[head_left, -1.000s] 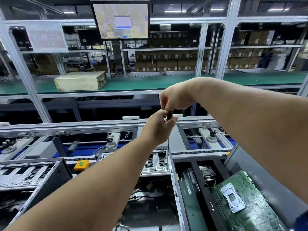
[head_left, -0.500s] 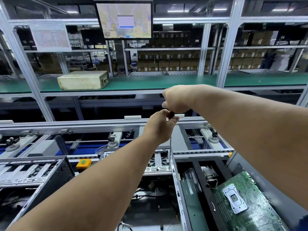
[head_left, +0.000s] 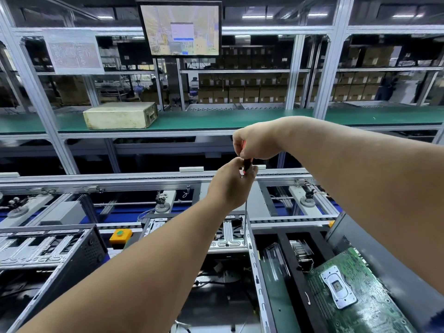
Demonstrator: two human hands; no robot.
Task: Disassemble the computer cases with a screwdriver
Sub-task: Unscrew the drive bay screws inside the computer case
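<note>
Screwdriver [head_left: 247, 167] upright between your two hands, red-and-black handle, thin shaft running straight down to the top edge of the open computer case [head_left: 242, 239] at centre. Your right hand [head_left: 258, 143] sits on top, fingers curled round the upper handle. Your left hand [head_left: 230, 186] is just below it, fingers wrapped round the lower handle where the shaft starts. Both hands closed tight on the tool, touching or nearly touching each other. Shaft tip meets the case's metal frame near its far right corner; the screw itself is too small to make out.

Case lies open in front of you on the conveyor line, silver drive bracket visible at its far end. Second case [head_left: 48, 246] to your left, also open. To your right, a green motherboard [head_left: 360, 294] lying tilted in a dark tray. Yellow button box [head_left: 120, 235] between the two cases. Beige box [head_left: 120, 115] on the green shelf beyond; monitor [head_left: 180, 28] hung above it.
</note>
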